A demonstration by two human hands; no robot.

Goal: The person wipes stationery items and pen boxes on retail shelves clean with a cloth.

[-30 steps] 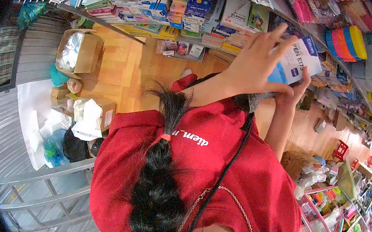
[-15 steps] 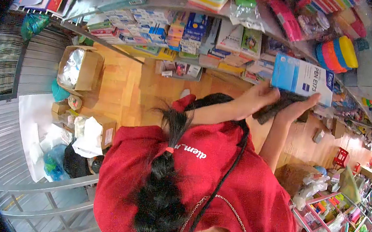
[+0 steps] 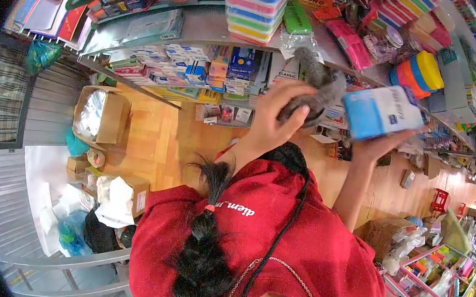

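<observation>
My left hand [image 3: 279,115] grips a crumpled grey-brown cloth [image 3: 324,94], raised in front of the shelf with one end sticking up. In my right hand [image 3: 386,145] is a blue and white pen box [image 3: 382,112], held from below and tilted, its print smeared by motion. The cloth and the box are apart. Behind them, the shelf unit [image 3: 203,40] carries a stack of coloured plastic containers [image 3: 255,8], a pink packet [image 3: 347,43] and rolls of yellow, blue and orange [image 3: 418,75].
Small boxes and packs [image 3: 186,65] fill the lower shelf. On the wooden floor [image 3: 155,131] at left stands an open carton [image 3: 102,114] with plastic inside. A metal railing [image 3: 64,260] is at lower left. Pink-edged display bins [image 3: 432,285] hold goods at lower right.
My left hand has moved left and up with the cloth, away from the pen box. My right hand keeps the box, now lower and turned to a different tilt.
</observation>
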